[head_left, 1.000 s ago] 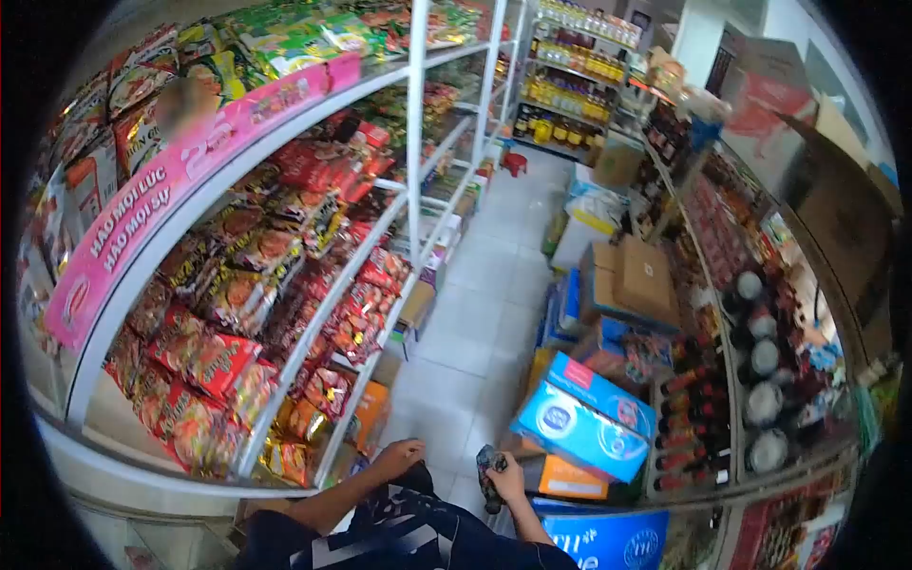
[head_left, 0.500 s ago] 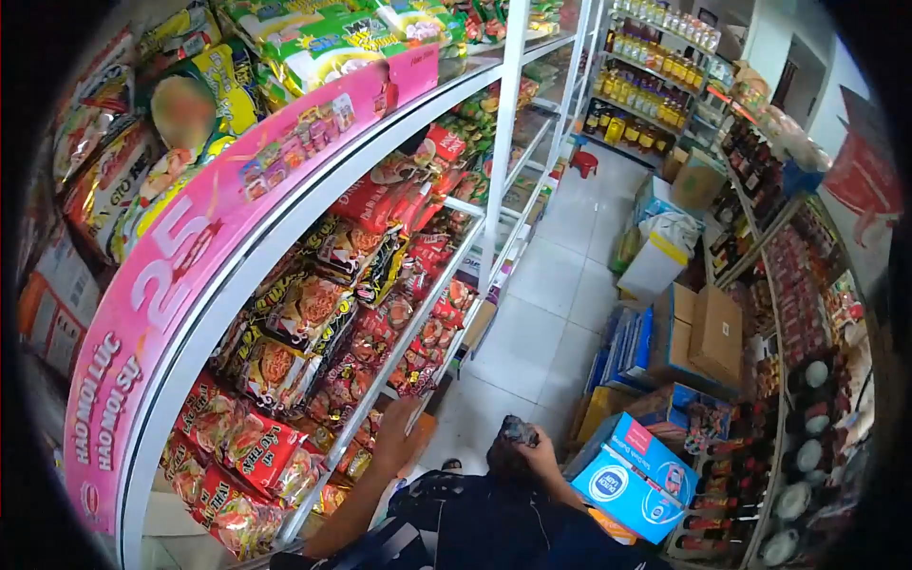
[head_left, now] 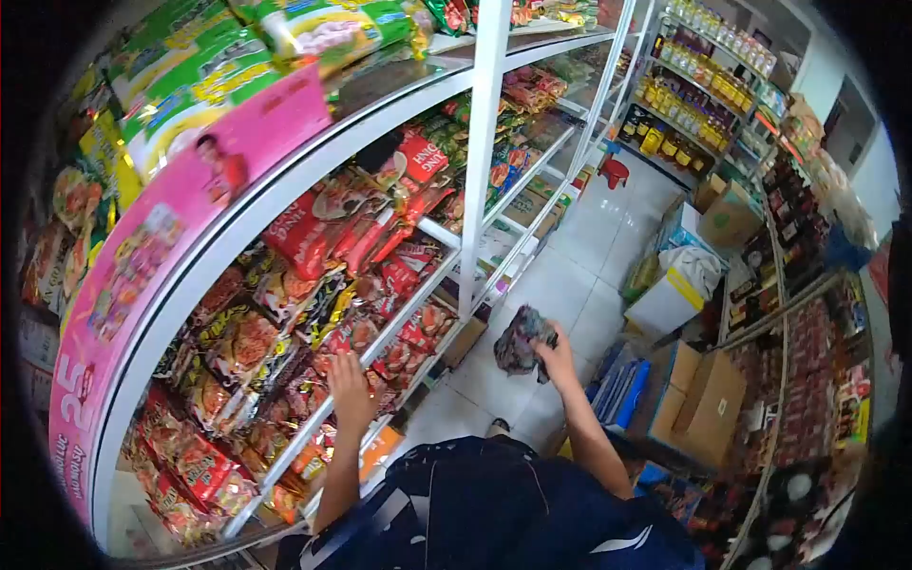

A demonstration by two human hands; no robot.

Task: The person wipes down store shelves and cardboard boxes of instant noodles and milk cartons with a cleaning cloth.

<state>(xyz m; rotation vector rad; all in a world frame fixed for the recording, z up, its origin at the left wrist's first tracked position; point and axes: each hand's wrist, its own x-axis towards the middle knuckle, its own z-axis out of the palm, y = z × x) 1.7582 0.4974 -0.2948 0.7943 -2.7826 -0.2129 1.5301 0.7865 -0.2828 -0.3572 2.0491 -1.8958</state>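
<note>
My right hand (head_left: 555,353) grips a crumpled dark grey cloth (head_left: 522,340), which hangs out in front of me over the tiled floor. Fingers stretched out, my left hand (head_left: 351,388) reaches to the white metal rail (head_left: 399,323) along the front of a shelf. Behind that rail, red and dark packets of instant noodles (head_left: 249,344) lie in piles, and the left fingertips overlap the nearest ones in this view. Red-topped noodle packets (head_left: 192,465) lie lower left, below a pink curved shelf banner (head_left: 176,256).
A white upright post (head_left: 480,161) rises ahead of my left hand. Across the aisle stand an open cardboard box (head_left: 686,399) and blue cartons (head_left: 619,391). A red stool (head_left: 614,173) is far down the tiled floor (head_left: 556,271), near shelves of bottles (head_left: 698,85).
My right hand has moved forward with the cloth, which now hangs more spread out. My left hand has come up along the shelf rail. The camera view has shifted.
</note>
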